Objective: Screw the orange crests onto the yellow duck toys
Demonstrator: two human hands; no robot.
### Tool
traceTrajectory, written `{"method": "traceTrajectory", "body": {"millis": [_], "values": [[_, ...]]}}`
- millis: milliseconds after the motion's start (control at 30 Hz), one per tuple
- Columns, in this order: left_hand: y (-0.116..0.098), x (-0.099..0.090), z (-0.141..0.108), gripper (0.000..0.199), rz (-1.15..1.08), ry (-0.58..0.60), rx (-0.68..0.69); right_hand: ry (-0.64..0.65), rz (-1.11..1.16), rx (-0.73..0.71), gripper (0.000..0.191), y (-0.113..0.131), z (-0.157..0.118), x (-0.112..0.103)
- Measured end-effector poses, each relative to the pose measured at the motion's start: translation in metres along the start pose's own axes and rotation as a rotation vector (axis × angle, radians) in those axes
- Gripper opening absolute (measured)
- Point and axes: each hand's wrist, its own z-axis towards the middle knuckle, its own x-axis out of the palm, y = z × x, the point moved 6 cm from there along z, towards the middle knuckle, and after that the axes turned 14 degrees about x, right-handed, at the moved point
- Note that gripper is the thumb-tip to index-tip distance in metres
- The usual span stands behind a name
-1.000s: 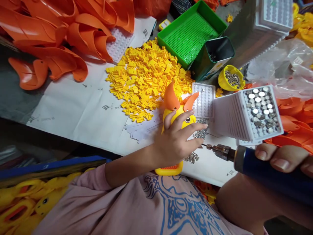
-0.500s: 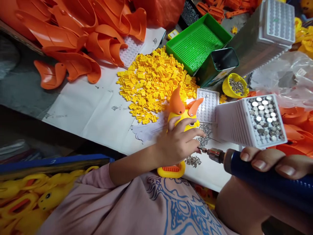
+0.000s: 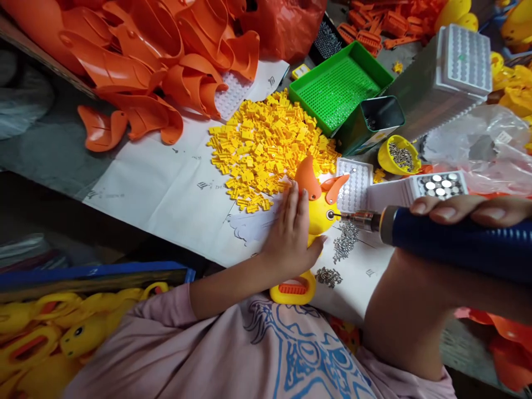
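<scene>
A yellow duck-shaped toy (image 3: 319, 220) lies on the white sheet (image 3: 162, 191). It has a black-and-white eye, orange beak-like flaps (image 3: 306, 178) at the top and a looped yellow handle (image 3: 311, 286) at the bottom. My left hand (image 3: 291, 230) clasps its body, fingers along the left side and thumb on the right. Wrapped around a blue electric screwdriver (image 3: 449, 239) is my right hand (image 3: 453, 208). The screwdriver's bit points left at the toy's head beside the eye; whether it touches a screw is too small to tell.
A heap of small yellow plastic parts (image 3: 270, 149) lies beyond the toy. Loose screws (image 3: 346, 241) sit to its right. Behind stand a green basket (image 3: 343, 83), a dark square container (image 3: 374, 124) and a yellow cup (image 3: 397, 155) of screws. Orange curved parts (image 3: 141, 66) fill the upper left.
My left hand has shifted from over the toy's face to its left side, uncovering the eye. The screwdriver has moved up in the view, from near my left fingertips to the toy's head.
</scene>
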Motion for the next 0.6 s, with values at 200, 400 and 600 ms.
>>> {"method": "traceTrajectory", "body": {"millis": [200, 400, 600], "values": [[-0.005, 0.001, 0.003, 0.093, 0.033, 0.044, 0.022, 0.067, 0.034, -0.014, 0.066, -0.018, 0.022, 0.020], [-0.005, 0.004, 0.002, 0.096, 0.043, 0.053, 0.014, 0.027, 0.020, -0.005, 0.061, -0.026, 0.017, 0.024], [-0.011, 0.004, 0.004, 0.099, 0.115, 0.022, 0.008, 0.177, 0.033, -0.056, 0.038, -0.023, 0.013, 0.030]]}}
